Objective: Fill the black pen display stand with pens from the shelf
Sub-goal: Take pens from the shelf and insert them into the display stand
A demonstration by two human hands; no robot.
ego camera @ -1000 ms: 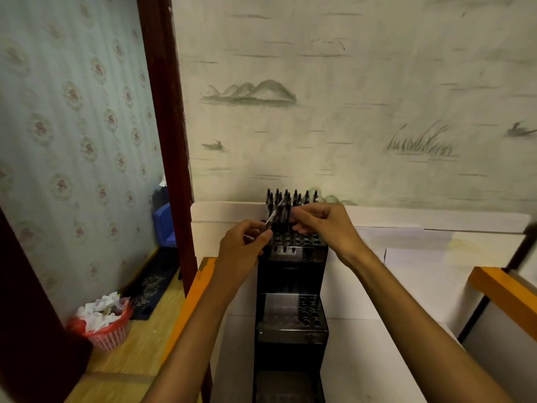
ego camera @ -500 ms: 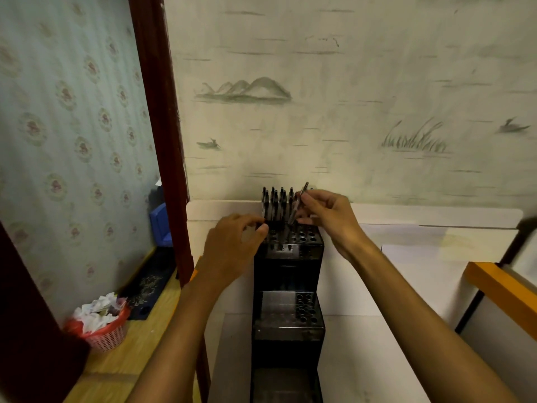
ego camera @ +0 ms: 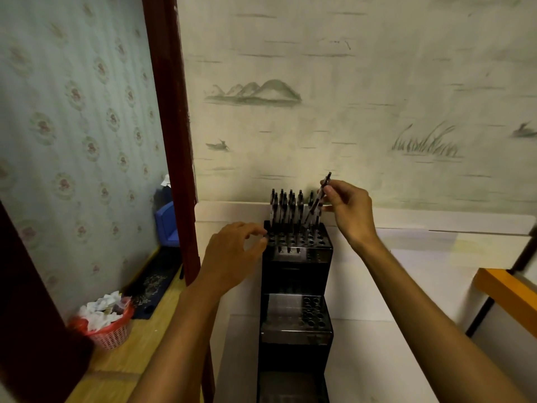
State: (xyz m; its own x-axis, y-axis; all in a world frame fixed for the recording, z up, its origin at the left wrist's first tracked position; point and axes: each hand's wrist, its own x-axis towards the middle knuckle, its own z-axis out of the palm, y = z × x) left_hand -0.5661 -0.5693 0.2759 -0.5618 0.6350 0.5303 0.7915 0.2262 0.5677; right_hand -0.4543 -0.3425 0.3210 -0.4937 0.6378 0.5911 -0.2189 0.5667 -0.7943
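In the head view the right hand [ego camera: 347, 209] pinches a pen [ego camera: 319, 196], tilted, tip over the back-row holes at 12 o'clock of the black pen display stand [ego camera: 296, 289]; next it wants straightening and lowering. The left hand [ego camera: 232, 251], fingers loosely curled, touches the stand's 9 o'clock edge; whether it holds anything is hidden

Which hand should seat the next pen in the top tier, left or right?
Right. The right hand already pinches a pen, tilted with its tip over the top tier's back right holes. The left hand holds nothing and rests at the stand's left edge.
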